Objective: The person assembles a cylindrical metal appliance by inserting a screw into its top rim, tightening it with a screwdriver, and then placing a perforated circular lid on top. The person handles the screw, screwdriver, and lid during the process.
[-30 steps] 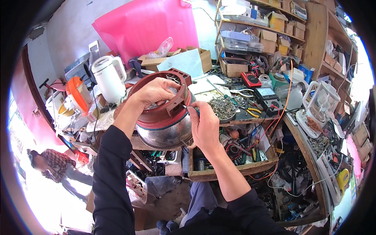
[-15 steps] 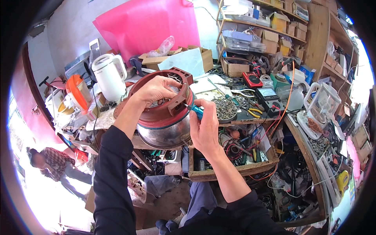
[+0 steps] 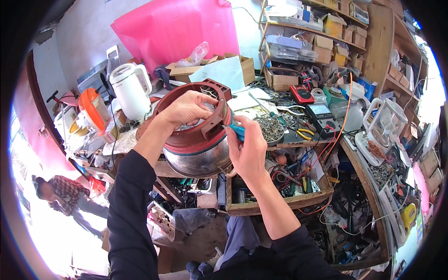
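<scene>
Mid-frame I see the brown-rimmed metal pot (image 3: 198,163). The left hand (image 3: 186,111) rests bent over its rim, grip unclear to me; the right hand (image 3: 249,149) pinches a teal-handled tool (image 3: 238,133) at its side.

Counter (image 3: 301,143): wooden front edge, surface crowded.
Counter, left: orange appliance (image 3: 90,108); white jug (image 3: 129,95) upright just beside it.
Counter, back: open carton (image 3: 248,70).
Counter, right: dish (image 3: 275,143) of metal bits (image 3: 268,127); yellow pliers (image 3: 305,134) near it; black meter (image 3: 322,120); red meter (image 3: 301,95) behind.
Shelf (image 3: 311,31): clear trays (image 3: 282,22) left, yellow box (image 3: 333,26) and cartons (image 3: 357,38) right.
Drawer (image 3: 280,206), below counter: tangled wires (image 3: 280,176).
</scene>
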The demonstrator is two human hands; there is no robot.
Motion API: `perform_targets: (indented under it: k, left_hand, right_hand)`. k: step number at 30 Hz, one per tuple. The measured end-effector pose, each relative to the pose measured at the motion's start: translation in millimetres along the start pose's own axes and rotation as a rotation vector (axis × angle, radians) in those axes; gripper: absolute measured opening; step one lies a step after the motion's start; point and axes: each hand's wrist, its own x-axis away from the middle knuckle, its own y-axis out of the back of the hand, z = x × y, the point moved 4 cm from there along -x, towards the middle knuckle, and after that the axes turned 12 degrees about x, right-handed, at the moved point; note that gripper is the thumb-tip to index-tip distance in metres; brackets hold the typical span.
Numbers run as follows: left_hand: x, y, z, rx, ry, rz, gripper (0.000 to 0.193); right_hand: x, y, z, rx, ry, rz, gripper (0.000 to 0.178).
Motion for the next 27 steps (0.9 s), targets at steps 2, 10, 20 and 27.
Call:
perform_targets:
  k: [2,10,20,27]
  left_hand:
    - [0,1,3,0.017,0.004,0.004,0.050]
    - [-1,-2,-3,0.026,0.046,0.030,0.047]
    - [-1,1,-4,-0.016,0.030,0.029,0.052]
    - [-2,-1,-4,-0.011,-0.012,0.022,0.054]
  right_hand:
    - [-1,-1,-3,0.013,-0.057,0.023,0.032]
    - [7,-1,-3,-0.065,0.004,0.079,0.040]
    - [10,-4,-5,0.049,0.002,0.071,0.036]
    - [8,-1,-2,-0.012,-0.003,0.051,0.034]
